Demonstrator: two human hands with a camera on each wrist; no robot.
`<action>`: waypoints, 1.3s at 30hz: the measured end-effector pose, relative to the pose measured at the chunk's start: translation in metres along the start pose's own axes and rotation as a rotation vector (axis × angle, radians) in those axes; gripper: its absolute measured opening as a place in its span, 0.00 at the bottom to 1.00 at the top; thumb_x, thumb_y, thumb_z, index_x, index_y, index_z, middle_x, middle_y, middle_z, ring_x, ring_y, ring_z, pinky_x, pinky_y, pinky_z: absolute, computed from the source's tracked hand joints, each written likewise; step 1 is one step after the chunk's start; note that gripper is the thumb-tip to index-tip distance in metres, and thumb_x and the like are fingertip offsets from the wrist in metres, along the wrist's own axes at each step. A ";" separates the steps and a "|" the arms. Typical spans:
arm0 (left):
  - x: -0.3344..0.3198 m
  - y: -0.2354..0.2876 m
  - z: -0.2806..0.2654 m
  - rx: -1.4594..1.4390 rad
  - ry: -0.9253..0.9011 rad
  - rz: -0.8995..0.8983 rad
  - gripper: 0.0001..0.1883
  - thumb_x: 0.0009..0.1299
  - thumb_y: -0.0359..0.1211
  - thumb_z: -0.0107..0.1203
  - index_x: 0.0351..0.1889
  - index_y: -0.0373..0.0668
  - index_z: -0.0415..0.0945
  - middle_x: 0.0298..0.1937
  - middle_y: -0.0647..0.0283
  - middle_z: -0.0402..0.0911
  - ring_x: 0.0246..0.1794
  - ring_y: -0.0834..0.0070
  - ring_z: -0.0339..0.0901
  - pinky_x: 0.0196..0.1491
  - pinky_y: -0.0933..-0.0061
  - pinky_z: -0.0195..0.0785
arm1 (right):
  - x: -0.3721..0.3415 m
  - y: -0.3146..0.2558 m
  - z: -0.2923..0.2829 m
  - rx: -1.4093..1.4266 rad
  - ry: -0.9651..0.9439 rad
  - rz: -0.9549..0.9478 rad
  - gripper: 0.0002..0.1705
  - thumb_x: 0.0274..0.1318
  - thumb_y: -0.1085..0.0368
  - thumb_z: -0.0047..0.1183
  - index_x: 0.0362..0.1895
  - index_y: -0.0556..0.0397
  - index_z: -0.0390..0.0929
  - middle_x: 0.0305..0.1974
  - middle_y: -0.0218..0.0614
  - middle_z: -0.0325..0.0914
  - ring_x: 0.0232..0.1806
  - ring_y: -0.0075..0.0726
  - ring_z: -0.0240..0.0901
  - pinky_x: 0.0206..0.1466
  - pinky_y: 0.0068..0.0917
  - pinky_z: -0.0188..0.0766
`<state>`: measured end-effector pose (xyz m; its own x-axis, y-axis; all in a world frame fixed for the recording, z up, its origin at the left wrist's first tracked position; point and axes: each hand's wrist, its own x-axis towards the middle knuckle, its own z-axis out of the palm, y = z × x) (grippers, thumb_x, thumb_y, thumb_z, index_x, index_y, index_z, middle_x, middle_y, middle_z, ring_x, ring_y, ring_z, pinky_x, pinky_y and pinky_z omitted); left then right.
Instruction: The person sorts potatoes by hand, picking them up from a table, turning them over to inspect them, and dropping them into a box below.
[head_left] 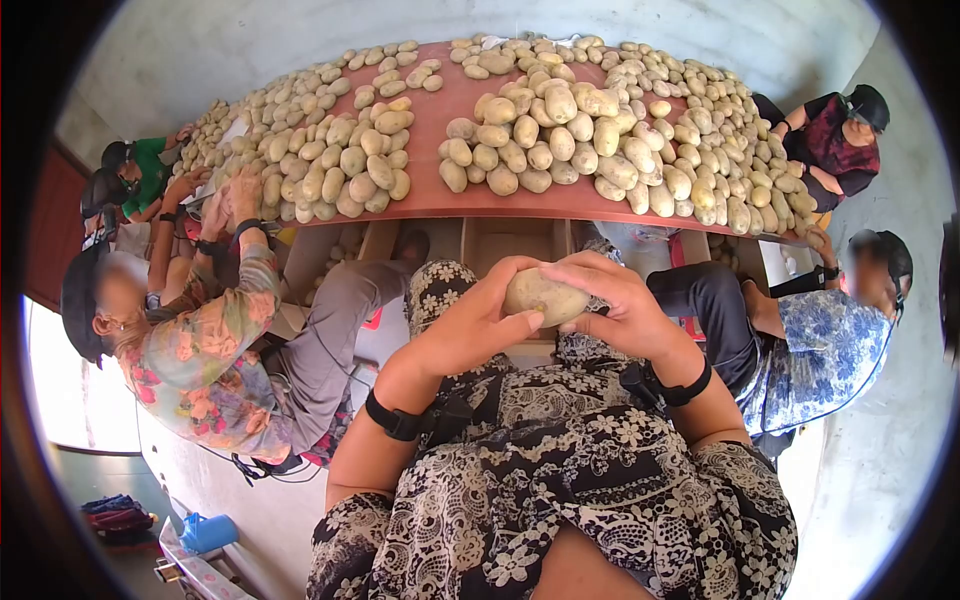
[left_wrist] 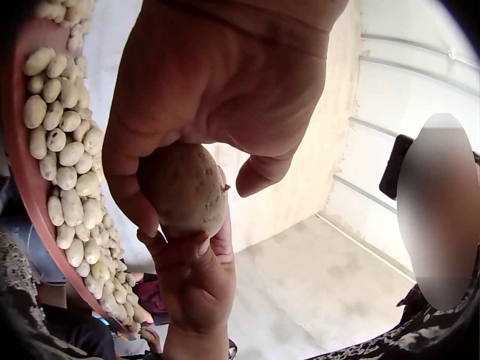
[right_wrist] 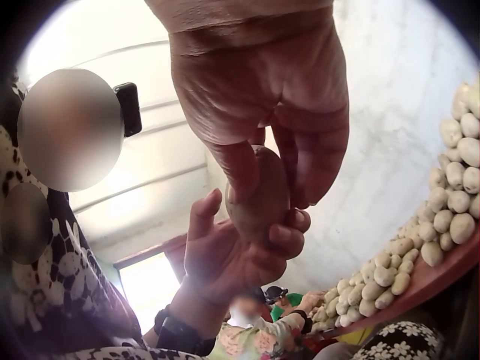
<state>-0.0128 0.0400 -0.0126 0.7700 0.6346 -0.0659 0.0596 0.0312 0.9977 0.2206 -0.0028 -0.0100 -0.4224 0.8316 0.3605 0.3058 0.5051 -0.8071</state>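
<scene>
One large potato (head_left: 545, 298) is held in the air between both hands, over the lap and in front of the table edge. My left hand (head_left: 478, 318) curls round its left side, thumb along the near face. From the other side my right hand (head_left: 628, 308) grips it with thumb and fingers. In the left wrist view the potato (left_wrist: 186, 191) shows small dark spots on its skin, with the left hand (left_wrist: 217, 90) above it. The right wrist view has the potato (right_wrist: 259, 196) between the right hand (right_wrist: 262, 97) and the left fingers.
Heaps of potatoes (head_left: 560, 130) cover much of the red table (head_left: 428, 185). Below its edge is an open wooden compartment (head_left: 515, 240). Seated people work at the left (head_left: 200, 350) and right (head_left: 815, 340), with others farther back. A blue container (head_left: 208, 533) stands at the lower left.
</scene>
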 end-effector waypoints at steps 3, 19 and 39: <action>0.002 -0.003 0.002 0.062 0.027 -0.007 0.28 0.74 0.34 0.50 0.70 0.37 0.57 0.61 0.58 0.69 0.59 0.73 0.69 0.60 0.69 0.65 | 0.000 0.000 0.001 -0.015 0.000 -0.003 0.44 0.44 0.79 0.64 0.69 0.39 0.72 0.51 0.39 0.75 0.52 0.44 0.74 0.56 0.34 0.72; -0.002 0.001 0.003 0.047 0.021 -0.017 0.28 0.72 0.31 0.47 0.70 0.37 0.57 0.60 0.57 0.69 0.60 0.73 0.67 0.63 0.67 0.63 | -0.004 0.004 0.003 0.009 -0.016 -0.010 0.42 0.43 0.78 0.67 0.67 0.40 0.74 0.52 0.38 0.76 0.53 0.43 0.75 0.57 0.33 0.73; -0.002 -0.003 0.004 -0.065 -0.054 -0.019 0.29 0.73 0.33 0.47 0.71 0.35 0.54 0.61 0.56 0.69 0.61 0.73 0.68 0.61 0.67 0.67 | -0.007 0.001 0.000 0.011 -0.020 -0.023 0.42 0.42 0.76 0.68 0.66 0.42 0.75 0.51 0.37 0.76 0.52 0.43 0.74 0.56 0.34 0.72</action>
<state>-0.0117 0.0353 -0.0155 0.8026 0.5906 -0.0833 0.0343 0.0937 0.9950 0.2242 -0.0076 -0.0132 -0.4466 0.8149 0.3695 0.2860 0.5214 -0.8040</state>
